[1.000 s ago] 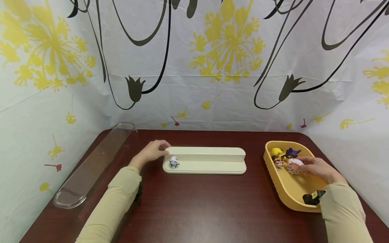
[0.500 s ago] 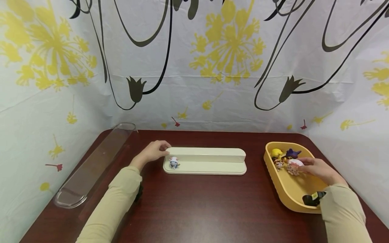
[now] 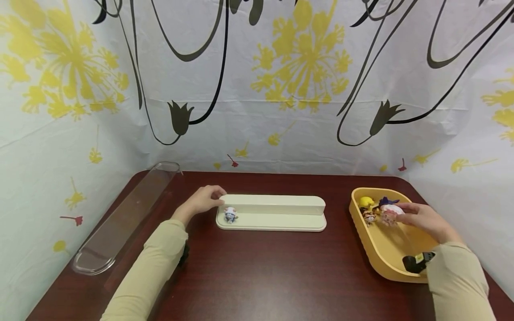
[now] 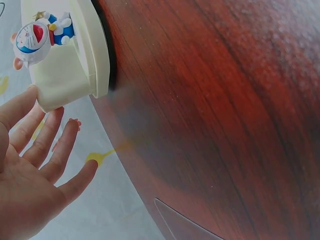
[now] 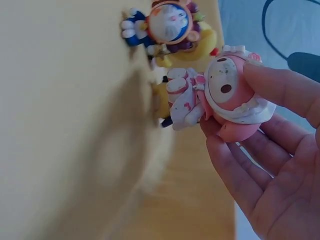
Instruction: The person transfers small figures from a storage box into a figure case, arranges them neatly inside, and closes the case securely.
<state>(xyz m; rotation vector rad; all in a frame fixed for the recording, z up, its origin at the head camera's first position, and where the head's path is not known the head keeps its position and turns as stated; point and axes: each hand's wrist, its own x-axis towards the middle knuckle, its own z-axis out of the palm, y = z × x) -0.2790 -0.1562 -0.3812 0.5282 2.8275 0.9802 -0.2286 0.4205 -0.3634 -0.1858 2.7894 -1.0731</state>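
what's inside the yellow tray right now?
The yellow tray holds a yellow figure, a purple one and a small striped one. The right hand pinches a pink-hooded figure above them. Hand and sleeve hide part of the floor.

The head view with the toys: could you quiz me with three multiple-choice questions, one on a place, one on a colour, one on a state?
1. Where does the blue and white figure stand?
A. on the cream shelf
B. in the yellow tray
C. on the bare table

2. What colour is the figure in the right hand?
A. green
B. pink and white
C. black

3. How is the left hand?
A. gripping a toy
B. clenched
C. open beside the shelf's end

Answers: 1 A, it stands on the shelf's left end; 2 B, the right wrist view shows it; 3 C, the fingers are straight.
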